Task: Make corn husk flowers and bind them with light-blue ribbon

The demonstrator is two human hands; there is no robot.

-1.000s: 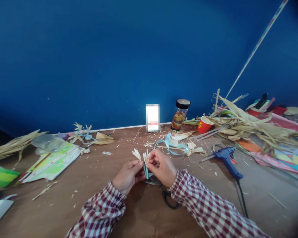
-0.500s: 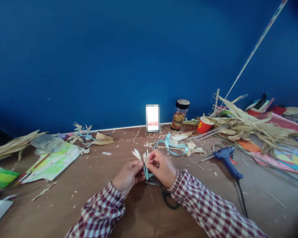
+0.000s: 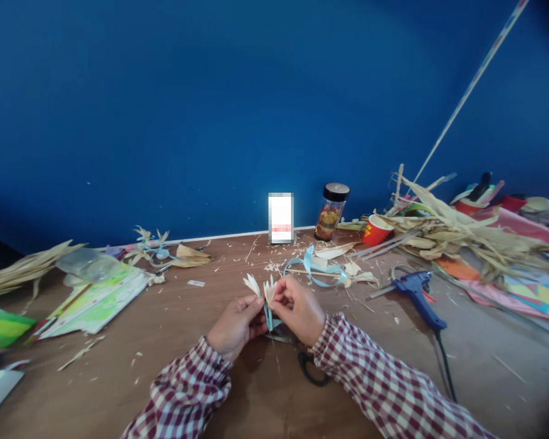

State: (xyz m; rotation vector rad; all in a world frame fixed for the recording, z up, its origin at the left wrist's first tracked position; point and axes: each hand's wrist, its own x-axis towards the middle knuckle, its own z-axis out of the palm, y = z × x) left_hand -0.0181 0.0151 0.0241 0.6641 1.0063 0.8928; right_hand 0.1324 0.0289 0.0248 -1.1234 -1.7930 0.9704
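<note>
Two cream corn-husk flowers (image 3: 269, 289) stand side by side on light-blue wrapped stems (image 3: 268, 318), held low over the table. My left hand (image 3: 235, 323) is closed on the stems, its thumb just below the left bloom. With thumb and fingertips, my right hand (image 3: 299, 310) pinches the right-hand flower at its petals. Partly hidden under my right hand and sleeve lie scissors, with one black handle loop (image 3: 314, 369) showing. Beyond the hands a light-blue ribbon (image 3: 318, 277) curls on the table.
A blue glue gun (image 3: 421, 299) with its cord lies to the right. Behind it spreads a heap of dry corn husks (image 3: 439, 228). A red paper cup (image 3: 377, 230) and a lidded jar (image 3: 330, 213) stand near the wall. At left lie a painted sheet (image 3: 105, 305) and more husks (image 3: 27, 268).
</note>
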